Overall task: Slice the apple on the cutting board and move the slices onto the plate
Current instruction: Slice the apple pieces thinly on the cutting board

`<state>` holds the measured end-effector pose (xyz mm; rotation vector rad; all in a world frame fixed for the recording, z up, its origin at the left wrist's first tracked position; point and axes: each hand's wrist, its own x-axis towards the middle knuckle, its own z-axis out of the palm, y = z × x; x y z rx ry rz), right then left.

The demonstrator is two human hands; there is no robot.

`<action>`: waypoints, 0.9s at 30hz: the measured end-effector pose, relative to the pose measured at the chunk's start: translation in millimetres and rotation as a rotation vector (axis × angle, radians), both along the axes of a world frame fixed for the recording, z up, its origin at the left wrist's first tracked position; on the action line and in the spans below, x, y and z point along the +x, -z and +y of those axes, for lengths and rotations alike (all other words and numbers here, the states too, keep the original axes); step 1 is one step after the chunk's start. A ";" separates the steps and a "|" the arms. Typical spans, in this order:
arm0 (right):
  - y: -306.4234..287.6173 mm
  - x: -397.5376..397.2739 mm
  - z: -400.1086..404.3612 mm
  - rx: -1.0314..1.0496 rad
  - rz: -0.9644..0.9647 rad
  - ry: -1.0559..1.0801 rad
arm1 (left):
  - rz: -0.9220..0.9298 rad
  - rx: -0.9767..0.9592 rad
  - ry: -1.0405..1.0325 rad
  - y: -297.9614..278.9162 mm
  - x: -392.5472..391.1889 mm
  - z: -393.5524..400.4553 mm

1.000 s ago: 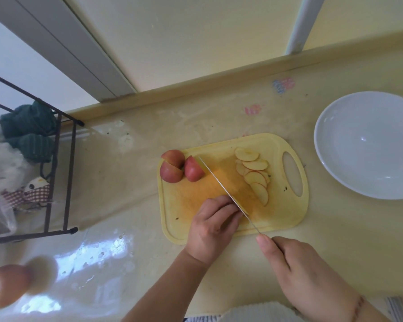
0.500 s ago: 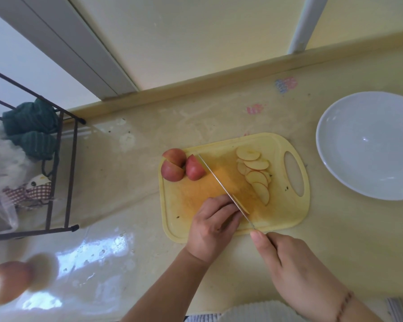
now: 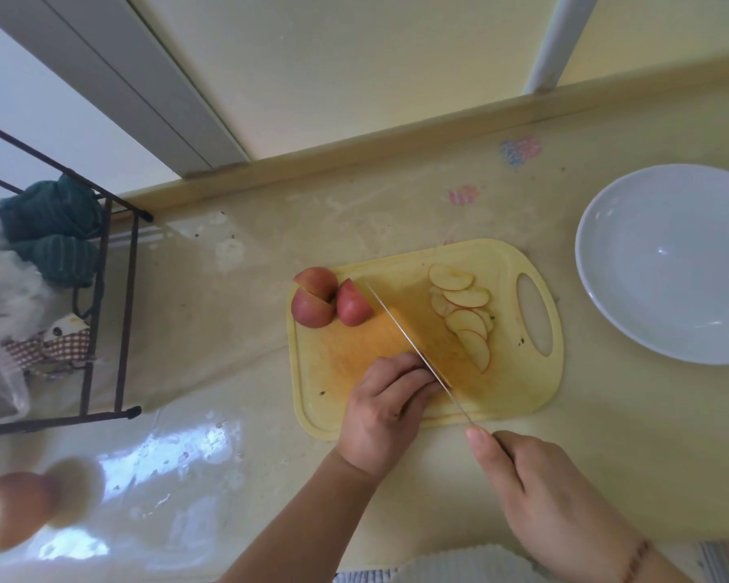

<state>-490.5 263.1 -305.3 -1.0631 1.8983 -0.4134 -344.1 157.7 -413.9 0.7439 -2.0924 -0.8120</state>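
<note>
A yellow cutting board point(image 3: 518, 385) lies on the counter. Three red apple wedges point(image 3: 325, 298) sit at its far left corner. Several thin apple slices point(image 3: 466, 313) lie in a row near the board's handle hole. My left hand point(image 3: 386, 408) is curled over a piece at the board's near edge; the piece itself is hidden under the fingers. My right hand point(image 3: 539, 494) grips the handle of a knife point(image 3: 409, 336), whose blade runs diagonally across the board and rests against my left fingers. The white plate point(image 3: 665, 263) stands empty at the right.
A black wire rack point(image 3: 114, 305) with green cloth and bags stands at the left. A blurred whole apple point(image 3: 9, 515) lies at the near left. The wall ledge runs along the back of the counter.
The knife and my right hand slid forward half a second ago and have drawn back a little since. My left hand stays in place on the board.
</note>
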 end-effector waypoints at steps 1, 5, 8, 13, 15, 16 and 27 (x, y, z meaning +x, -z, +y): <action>1.1 0.0 -2.2 0.000 -0.001 -0.005 | -0.002 0.001 -0.001 0.3 0.1 -0.5; 12.4 0.6 -11.6 -0.024 -0.004 0.004 | -0.025 0.000 -0.008 2.3 0.3 -1.0; 16.3 0.7 2.4 -0.037 -0.003 0.026 | -0.030 -0.003 -0.015 2.8 0.4 -1.0; 18.8 0.6 -6.2 -0.035 -0.014 0.055 | -0.039 0.001 -0.025 4.6 1.4 -0.8; 19.7 -8.3 -18.6 -0.030 -0.028 0.064 | -0.047 -0.005 -0.037 4.6 1.1 -0.2; 19.3 -13.0 -21.4 -0.022 -0.042 0.073 | -0.050 -0.007 -0.040 4.5 1.2 0.3; -9.1 2.1 -2.8 -0.039 -0.037 0.040 | -0.050 0.024 -0.057 1.2 3.8 3.3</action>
